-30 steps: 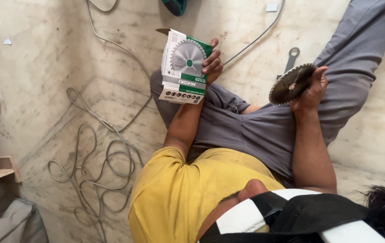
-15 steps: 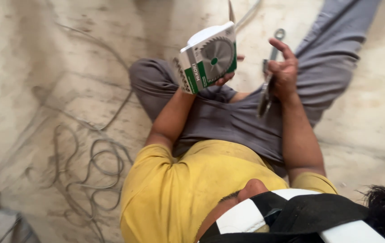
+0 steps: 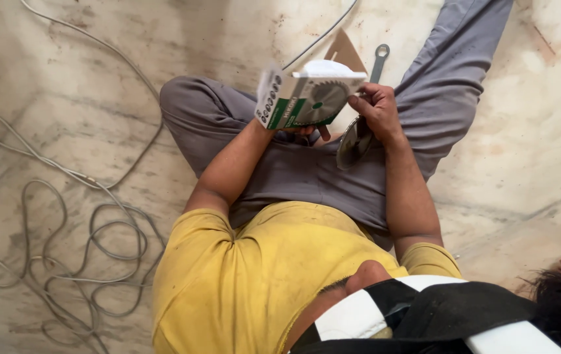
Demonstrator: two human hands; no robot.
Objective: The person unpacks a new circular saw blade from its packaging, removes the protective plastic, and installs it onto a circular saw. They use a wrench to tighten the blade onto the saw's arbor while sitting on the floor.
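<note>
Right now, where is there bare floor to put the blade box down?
Bare marble lies right of the outstretched leg, and between the bent knee and the cable coils. Crowded: the lap, with box and saw blade, plus the wrench beyond.

cable [image 3: 64, 223] left of legs [image 3: 293, 164], spanner [image 3: 378, 62] behind

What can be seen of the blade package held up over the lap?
The blade package is a flat white and green card pack with a grey toothed disc pictured on its face. It looks like printed cardboard, bent at its left side and tilted. The left hand holds it from below; the right hand, which also holds a bare saw blade, touches its right edge.
</note>
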